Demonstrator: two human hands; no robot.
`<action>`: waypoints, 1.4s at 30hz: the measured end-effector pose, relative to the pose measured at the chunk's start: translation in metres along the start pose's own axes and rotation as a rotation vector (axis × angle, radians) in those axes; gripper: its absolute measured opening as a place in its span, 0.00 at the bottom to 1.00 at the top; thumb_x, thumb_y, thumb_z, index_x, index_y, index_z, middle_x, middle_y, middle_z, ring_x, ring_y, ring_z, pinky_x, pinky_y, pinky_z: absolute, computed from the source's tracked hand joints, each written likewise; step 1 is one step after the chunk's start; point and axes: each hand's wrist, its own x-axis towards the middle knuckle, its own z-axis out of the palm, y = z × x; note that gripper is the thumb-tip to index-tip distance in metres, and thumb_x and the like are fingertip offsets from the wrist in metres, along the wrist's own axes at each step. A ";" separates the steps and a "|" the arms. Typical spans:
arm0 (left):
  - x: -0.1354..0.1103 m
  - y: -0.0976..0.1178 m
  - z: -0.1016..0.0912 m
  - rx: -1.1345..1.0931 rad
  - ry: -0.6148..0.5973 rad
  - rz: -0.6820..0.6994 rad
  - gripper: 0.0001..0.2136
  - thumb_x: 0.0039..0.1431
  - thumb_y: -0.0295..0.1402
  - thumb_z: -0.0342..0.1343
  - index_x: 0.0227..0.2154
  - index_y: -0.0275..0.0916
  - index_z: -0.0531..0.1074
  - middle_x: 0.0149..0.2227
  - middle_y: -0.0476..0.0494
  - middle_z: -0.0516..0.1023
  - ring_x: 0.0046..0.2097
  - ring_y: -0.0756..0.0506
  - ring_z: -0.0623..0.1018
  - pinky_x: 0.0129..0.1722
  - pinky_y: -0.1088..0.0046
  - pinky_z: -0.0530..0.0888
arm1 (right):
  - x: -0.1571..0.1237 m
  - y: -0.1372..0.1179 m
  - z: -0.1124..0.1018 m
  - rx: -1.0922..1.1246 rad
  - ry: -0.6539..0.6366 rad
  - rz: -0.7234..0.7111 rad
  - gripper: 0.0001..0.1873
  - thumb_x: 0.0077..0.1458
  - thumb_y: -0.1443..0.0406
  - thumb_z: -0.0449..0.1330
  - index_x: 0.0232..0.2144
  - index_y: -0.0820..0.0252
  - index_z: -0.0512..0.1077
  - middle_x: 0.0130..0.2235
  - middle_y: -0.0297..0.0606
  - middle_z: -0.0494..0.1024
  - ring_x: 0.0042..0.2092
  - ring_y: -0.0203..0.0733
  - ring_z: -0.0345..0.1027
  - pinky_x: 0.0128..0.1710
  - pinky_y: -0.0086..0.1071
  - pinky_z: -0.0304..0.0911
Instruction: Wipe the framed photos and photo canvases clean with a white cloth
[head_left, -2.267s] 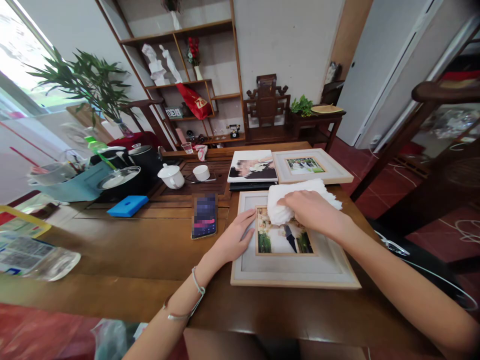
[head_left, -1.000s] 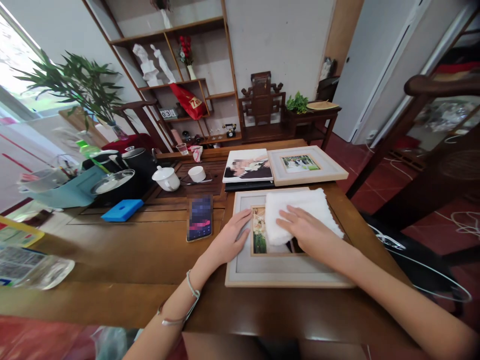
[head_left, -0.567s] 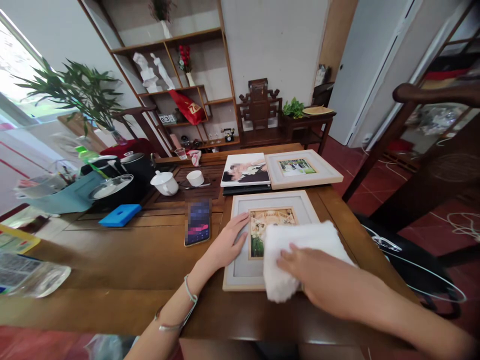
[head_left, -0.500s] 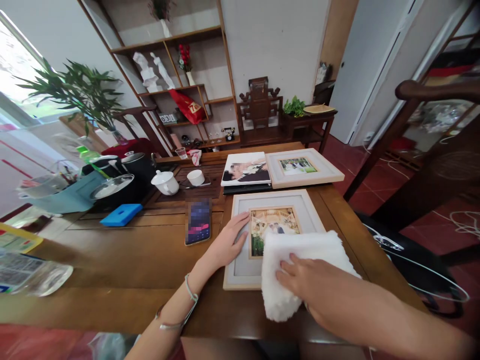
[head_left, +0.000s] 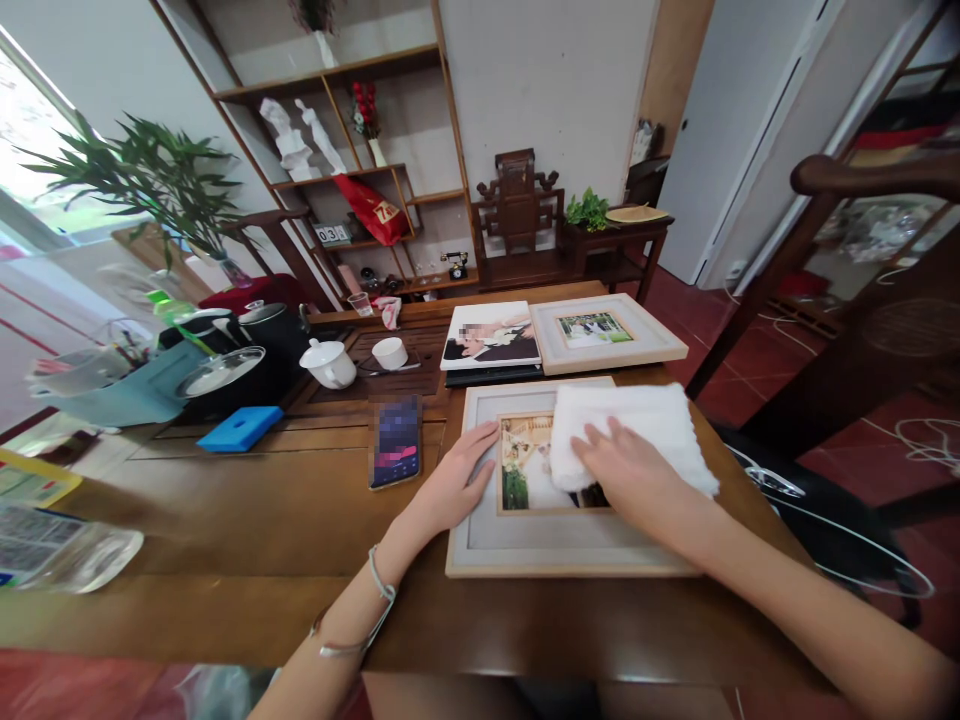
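- Head view, far left: clear plastic bottle [head_left: 71,548] lying on its side at the table [head_left: 285,520] edge.
- Behind it is a teal tub [head_left: 131,385]. Just right of that sits a dark pot with a glass lid [head_left: 221,368].
- Blue block [head_left: 240,428] lies flat in front of the pot.
- White teapot [head_left: 328,365] and white cup [head_left: 390,352] sit on the wooden tea tray, near each other but apart.
- Phone [head_left: 395,455] is face up with the screen lit, just left of the near picture frame [head_left: 540,542] and not touching it.
- Left hand [head_left: 454,487]: palm down on the frame's left side, fingers [head_left: 480,450] stretched out and close together. They lie flat across the left edge onto the grey mat and reach the border of the photo. Nothing is gripped. A thin bracelet [head_left: 379,590] is on the wrist.
- The near frame lies flat on the table in front of the person, long side towards them, light wood rim. The left part of its photo shows; the rest is covered.
- Behind it, a canvas print [head_left: 491,335] lies on something dark, with a second frame [head_left: 609,332] touching its right edge. Both are flat.
- Right hand [head_left: 630,470]: palm down on a folded white cloth [head_left: 645,420], fingers [head_left: 592,440] straight and slightly apart, pressing on top rather than curled round it.
- The cloth covers the upper right of the near frame, over the right half of the photo. Its right end runs past the frame's right rim.
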 end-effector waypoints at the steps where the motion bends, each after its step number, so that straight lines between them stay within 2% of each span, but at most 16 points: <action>1: 0.000 0.000 0.000 -0.002 0.003 0.002 0.19 0.67 0.32 0.45 0.59 0.38 0.63 0.63 0.37 0.64 0.65 0.41 0.63 0.64 0.54 0.62 | -0.009 -0.007 -0.003 0.011 -0.026 -0.023 0.26 0.46 0.83 0.50 0.47 0.73 0.73 0.49 0.60 0.74 0.53 0.62 0.67 0.50 0.48 0.62; 3: 0.000 -0.001 0.001 -0.004 0.010 0.003 0.19 0.66 0.31 0.45 0.59 0.38 0.63 0.63 0.37 0.64 0.65 0.41 0.63 0.64 0.54 0.62 | -0.032 -0.023 -0.010 0.064 -0.072 -0.117 0.23 0.46 0.82 0.51 0.43 0.70 0.75 0.44 0.57 0.77 0.45 0.57 0.72 0.46 0.46 0.64; 5: 0.000 -0.001 0.002 -0.005 0.013 0.004 0.19 0.66 0.31 0.45 0.59 0.38 0.63 0.63 0.36 0.64 0.65 0.41 0.63 0.64 0.53 0.62 | -0.054 -0.033 -0.015 0.123 -0.116 -0.260 0.22 0.44 0.80 0.53 0.42 0.67 0.75 0.42 0.54 0.78 0.40 0.55 0.73 0.41 0.43 0.65; 8: 0.000 -0.001 0.002 -0.012 0.015 0.011 0.19 0.66 0.31 0.45 0.59 0.38 0.63 0.63 0.37 0.64 0.65 0.41 0.63 0.64 0.54 0.61 | -0.069 -0.031 -0.022 0.220 -0.144 -0.367 0.24 0.43 0.79 0.52 0.41 0.62 0.75 0.40 0.47 0.79 0.38 0.52 0.72 0.38 0.39 0.64; 10: 0.000 -0.001 0.002 -0.017 0.015 0.009 0.19 0.66 0.32 0.45 0.59 0.38 0.64 0.63 0.37 0.64 0.65 0.41 0.63 0.65 0.55 0.62 | -0.063 -0.021 -0.026 0.309 -0.133 -0.370 0.27 0.43 0.80 0.49 0.42 0.56 0.76 0.39 0.41 0.79 0.39 0.49 0.73 0.39 0.37 0.63; 12: 0.000 -0.001 0.001 -0.016 0.012 0.003 0.19 0.66 0.32 0.45 0.59 0.37 0.64 0.63 0.36 0.64 0.65 0.41 0.63 0.64 0.54 0.62 | -0.047 -0.009 -0.025 0.366 -0.098 -0.307 0.30 0.43 0.80 0.49 0.45 0.53 0.75 0.39 0.38 0.80 0.41 0.47 0.73 0.40 0.35 0.62; 16: -0.001 -0.001 0.001 -0.006 -0.005 -0.001 0.19 0.66 0.31 0.45 0.59 0.37 0.63 0.63 0.35 0.63 0.65 0.41 0.63 0.65 0.53 0.60 | -0.010 0.002 -0.012 0.291 0.052 -0.136 0.32 0.44 0.80 0.49 0.50 0.57 0.72 0.46 0.43 0.79 0.46 0.48 0.73 0.43 0.36 0.64; 18: -0.001 -0.001 0.000 -0.001 -0.011 -0.005 0.19 0.66 0.31 0.45 0.59 0.36 0.63 0.63 0.35 0.63 0.65 0.41 0.62 0.65 0.52 0.60 | 0.003 0.003 -0.005 0.213 0.115 -0.109 0.33 0.45 0.81 0.48 0.52 0.58 0.71 0.51 0.45 0.76 0.50 0.51 0.71 0.44 0.39 0.65; 21: -0.001 0.000 0.000 0.003 -0.015 -0.004 0.20 0.67 0.31 0.44 0.59 0.36 0.62 0.64 0.35 0.62 0.65 0.41 0.62 0.65 0.53 0.60 | 0.014 0.005 0.002 0.111 0.192 -0.076 0.33 0.48 0.83 0.47 0.55 0.60 0.69 0.59 0.48 0.69 0.58 0.55 0.64 0.49 0.44 0.65; 24: -0.001 0.001 0.000 0.005 -0.019 -0.006 0.20 0.67 0.31 0.44 0.60 0.36 0.62 0.64 0.35 0.62 0.66 0.41 0.61 0.65 0.53 0.59 | 0.022 0.010 0.009 0.050 0.282 -0.024 0.32 0.52 0.83 0.46 0.58 0.63 0.66 0.63 0.48 0.63 0.64 0.57 0.53 0.57 0.46 0.59; 26: -0.001 0.001 0.000 0.004 -0.021 -0.008 0.20 0.67 0.31 0.44 0.59 0.36 0.62 0.64 0.35 0.62 0.66 0.41 0.61 0.65 0.52 0.59 | 0.028 0.012 0.015 0.013 0.297 -0.004 0.32 0.53 0.83 0.45 0.58 0.65 0.66 0.63 0.49 0.62 0.65 0.57 0.50 0.59 0.47 0.56; 30: -0.001 0.001 0.001 -0.008 -0.013 0.000 0.19 0.67 0.31 0.44 0.59 0.37 0.62 0.64 0.35 0.63 0.65 0.41 0.62 0.65 0.52 0.60 | 0.029 0.003 0.022 -0.030 0.174 -0.041 0.32 0.52 0.83 0.46 0.59 0.69 0.64 0.62 0.52 0.65 0.64 0.60 0.53 0.59 0.49 0.55; 35: -0.001 0.000 0.002 -0.010 0.013 0.006 0.19 0.66 0.32 0.45 0.59 0.38 0.63 0.63 0.36 0.63 0.65 0.41 0.63 0.64 0.52 0.61 | 0.001 -0.024 0.009 0.113 0.084 -0.294 0.30 0.48 0.81 0.51 0.56 0.70 0.66 0.57 0.57 0.69 0.60 0.59 0.59 0.55 0.48 0.60; 39: -0.001 0.002 0.000 -0.004 -0.002 -0.017 0.19 0.67 0.30 0.43 0.59 0.37 0.63 0.63 0.37 0.64 0.65 0.42 0.63 0.65 0.55 0.61 | -0.028 -0.039 -0.007 0.229 -0.011 -0.484 0.29 0.44 0.81 0.54 0.50 0.67 0.71 0.52 0.52 0.74 0.55 0.56 0.66 0.54 0.45 0.60; 42: -0.001 0.002 -0.001 0.001 -0.010 -0.019 0.20 0.67 0.29 0.42 0.59 0.36 0.63 0.63 0.36 0.64 0.65 0.42 0.63 0.65 0.55 0.61 | -0.043 -0.032 -0.015 0.355 -0.046 -0.522 0.29 0.44 0.82 0.52 0.47 0.62 0.73 0.49 0.46 0.77 0.52 0.50 0.70 0.54 0.40 0.60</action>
